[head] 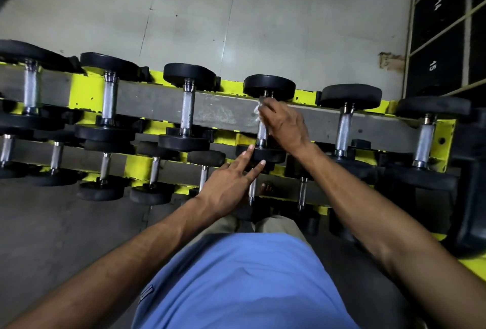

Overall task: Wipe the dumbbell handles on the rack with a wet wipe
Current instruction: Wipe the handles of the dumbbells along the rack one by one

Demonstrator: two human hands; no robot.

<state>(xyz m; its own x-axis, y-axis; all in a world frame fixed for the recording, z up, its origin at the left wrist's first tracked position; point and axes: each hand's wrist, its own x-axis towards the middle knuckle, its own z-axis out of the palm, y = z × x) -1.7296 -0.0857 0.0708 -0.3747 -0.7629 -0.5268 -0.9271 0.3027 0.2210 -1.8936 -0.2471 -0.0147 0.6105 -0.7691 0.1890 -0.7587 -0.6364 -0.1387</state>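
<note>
Head view, itemised.

Rack (84, 92): yellow, two tiers, running left to right. We count six dumbbells on the upper tier, the leftmost cut off by the frame edge.

Dumbbell (268, 85): fourth from the left on the upper tier, lying across the rails.

Handle (262, 131): chrome, its far half covered by the right hand.

Right hand (285, 125): fingers curled round the handle, clamping the wipe against it.

Wipe (259, 109): white. We see only a crumpled edge at the fingertips; the rest is hidden under the hand.

Left hand (228, 184): fingers straight and spread, two tips resting on the near plate (273, 155) of the same dumbbell.

Lower row (155, 171): smaller dumbbells, partly hidden beneath the upper tier and both arms.

Lockers (436, 39): far right, dark, numbers 14 and 15 legible, the block cut off by the right edge.

Shirt (236, 276): blue, fills the bottom.
</note>
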